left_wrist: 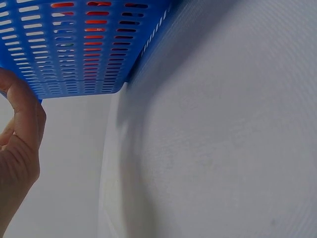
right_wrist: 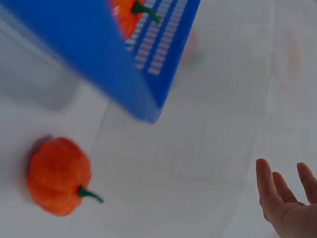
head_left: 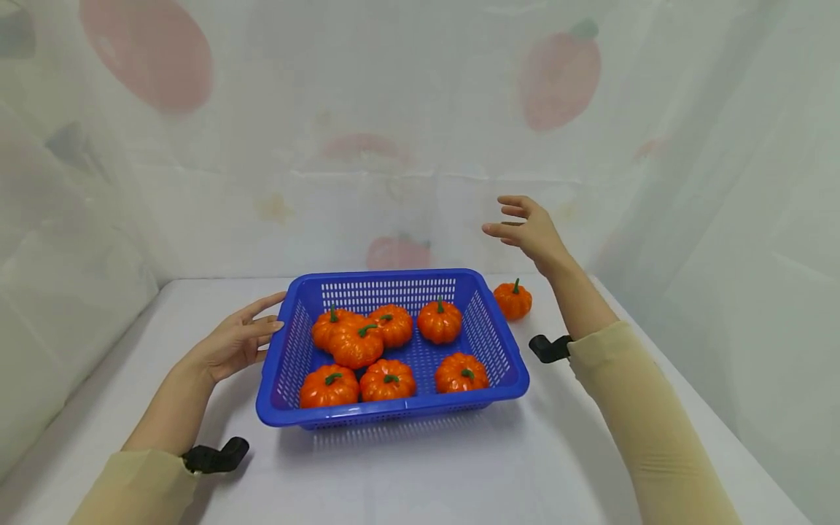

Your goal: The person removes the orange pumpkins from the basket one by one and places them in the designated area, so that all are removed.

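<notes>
A blue plastic basket (head_left: 394, 408) with slotted walls holds several small orange pumpkins (head_left: 440, 321) with green stems. At its left side, my left hand (head_left: 236, 339) grips the rim, fingertips on the edge; the left wrist view shows the curved fingers (left_wrist: 27, 111) against the slotted wall. My right hand (head_left: 531, 230) is raised beyond the basket's far right corner, fingers spread and holding nothing. Below that hand, one more pumpkin (head_left: 513, 300) sits on the table outside the basket, close to its right wall. The right wrist view shows this lone pumpkin too, its stem sideways.
A white cloth covers the table (head_left: 420, 481). Behind it hangs a pale curtain (head_left: 446, 204) printed with faded fruit, which also closes off both sides. Each wrist wears a black camera mount, one (head_left: 216, 456) on the left and one (head_left: 550, 348) on the right.
</notes>
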A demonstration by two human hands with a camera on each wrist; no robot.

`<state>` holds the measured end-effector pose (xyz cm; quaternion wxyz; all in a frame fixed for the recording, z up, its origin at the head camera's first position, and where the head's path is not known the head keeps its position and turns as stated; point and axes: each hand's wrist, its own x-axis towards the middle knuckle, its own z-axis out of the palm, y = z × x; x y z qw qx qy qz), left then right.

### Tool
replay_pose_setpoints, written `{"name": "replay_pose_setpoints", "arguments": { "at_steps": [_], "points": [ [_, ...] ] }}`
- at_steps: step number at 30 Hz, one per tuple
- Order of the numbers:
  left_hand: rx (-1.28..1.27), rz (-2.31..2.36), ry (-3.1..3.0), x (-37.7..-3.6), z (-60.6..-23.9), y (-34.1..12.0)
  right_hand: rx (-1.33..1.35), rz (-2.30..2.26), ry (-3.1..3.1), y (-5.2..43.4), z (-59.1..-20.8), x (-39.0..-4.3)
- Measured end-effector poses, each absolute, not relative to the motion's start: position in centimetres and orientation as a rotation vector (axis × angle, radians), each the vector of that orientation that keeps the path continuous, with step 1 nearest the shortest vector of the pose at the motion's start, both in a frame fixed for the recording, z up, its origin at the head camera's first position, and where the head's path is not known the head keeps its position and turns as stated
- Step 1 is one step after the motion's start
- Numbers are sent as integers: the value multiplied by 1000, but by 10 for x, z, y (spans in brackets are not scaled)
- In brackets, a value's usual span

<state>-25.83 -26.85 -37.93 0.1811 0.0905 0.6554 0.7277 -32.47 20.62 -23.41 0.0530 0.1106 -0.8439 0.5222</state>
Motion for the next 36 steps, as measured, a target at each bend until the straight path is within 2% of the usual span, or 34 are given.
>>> {"name": "replay_pose_setpoints", "arguments": {
  "at_steps": [16,36],
  "points": [
    [241,2078,1820,-257,-376,-262,711,1806,-2623,148,-246,-321],
    [257,2085,1798,-258,-381,-259,1035,1915,-2916,71,-286,-313]
  ]
}}
